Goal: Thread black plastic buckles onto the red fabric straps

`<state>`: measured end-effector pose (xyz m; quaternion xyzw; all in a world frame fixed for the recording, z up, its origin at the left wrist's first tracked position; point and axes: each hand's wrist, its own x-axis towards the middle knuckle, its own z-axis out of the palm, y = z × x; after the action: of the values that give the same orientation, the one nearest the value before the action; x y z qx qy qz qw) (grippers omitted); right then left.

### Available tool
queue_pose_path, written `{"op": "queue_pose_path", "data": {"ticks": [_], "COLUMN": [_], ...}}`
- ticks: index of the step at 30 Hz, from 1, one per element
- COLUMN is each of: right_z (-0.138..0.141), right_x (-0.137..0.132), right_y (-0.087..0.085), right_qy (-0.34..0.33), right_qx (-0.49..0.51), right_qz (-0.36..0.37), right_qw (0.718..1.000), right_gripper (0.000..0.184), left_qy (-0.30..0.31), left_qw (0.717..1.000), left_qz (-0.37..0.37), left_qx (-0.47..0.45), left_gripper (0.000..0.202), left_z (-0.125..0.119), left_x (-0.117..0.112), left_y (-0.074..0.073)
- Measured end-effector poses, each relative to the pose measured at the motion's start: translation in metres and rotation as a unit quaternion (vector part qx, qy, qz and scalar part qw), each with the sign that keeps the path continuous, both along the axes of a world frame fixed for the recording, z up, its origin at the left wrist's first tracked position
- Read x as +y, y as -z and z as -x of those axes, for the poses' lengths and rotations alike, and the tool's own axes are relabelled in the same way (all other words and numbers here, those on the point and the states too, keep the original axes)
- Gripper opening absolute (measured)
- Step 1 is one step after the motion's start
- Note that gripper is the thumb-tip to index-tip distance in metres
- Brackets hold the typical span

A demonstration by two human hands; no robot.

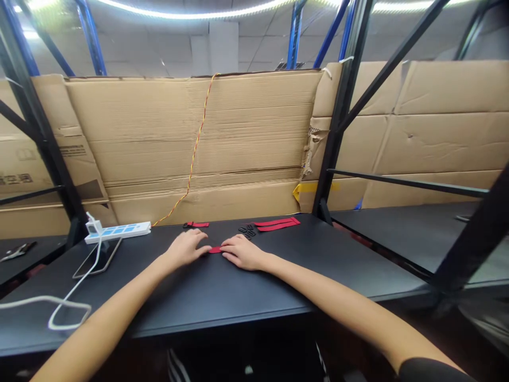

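Observation:
Both my hands rest on the black table, meeting over a short red strap. My left hand has its fingers curled down onto the strap's left end. My right hand pinches the right end with bent fingers. Most of the strap is hidden under the fingers. Behind the hands lie a pile of small black buckles, two longer red straps and one finished red strap with a buckle.
A white and blue power strip sits at the back left, its white cable looping toward the table's front edge. A phone lies beside it. Cardboard sheets wall the back. Black rack posts stand right and left.

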<state>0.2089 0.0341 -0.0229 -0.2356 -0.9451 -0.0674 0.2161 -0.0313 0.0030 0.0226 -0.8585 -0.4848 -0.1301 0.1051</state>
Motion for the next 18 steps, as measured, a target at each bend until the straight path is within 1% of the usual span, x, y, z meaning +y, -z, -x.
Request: {"op": "queue_pose_path", "data": {"ticks": [2,5,8,12,15,18], "right_z": [-0.001,-0.002,-0.002,0.001,-0.001,-0.005], "right_x": [-0.001,-0.001,-0.003,-0.008,-0.013,-0.016], "right_y": [-0.001,-0.003,-0.008,-0.018,-0.025,-0.032], "right_qy": [0.004,0.005,0.005,0.016,0.029,0.027], "right_qx": [0.001,0.0,-0.01,-0.043,-0.067,-0.086], "right_qz": [-0.01,-0.019,-0.023,-0.033,-0.037,-0.025], "right_qw": [1.0,1.0,1.0,0.998,0.997,0.996], "right_gripper": [0.029,0.027,0.024,0.019,0.016,0.014], "left_qy": [0.044,0.085,0.081,0.067,0.05,0.038], "left_qw": [0.997,0.991,0.99,0.992,0.992,0.99], "left_qz": [0.056,0.091,0.102,0.109,0.118,0.134], "left_qx": [-0.027,-0.044,-0.047,-0.022,-0.004,-0.005], "left_gripper": [0.037,0.03,0.025,0.023,0.024,0.026], "left_z": [-0.003,-0.005,-0.007,-0.004,0.009,0.026], "left_x": [0.001,0.003,0.004,0.005,0.012,0.021], "left_y": [0.003,0.008,0.007,0.001,-0.002,-0.003]}}
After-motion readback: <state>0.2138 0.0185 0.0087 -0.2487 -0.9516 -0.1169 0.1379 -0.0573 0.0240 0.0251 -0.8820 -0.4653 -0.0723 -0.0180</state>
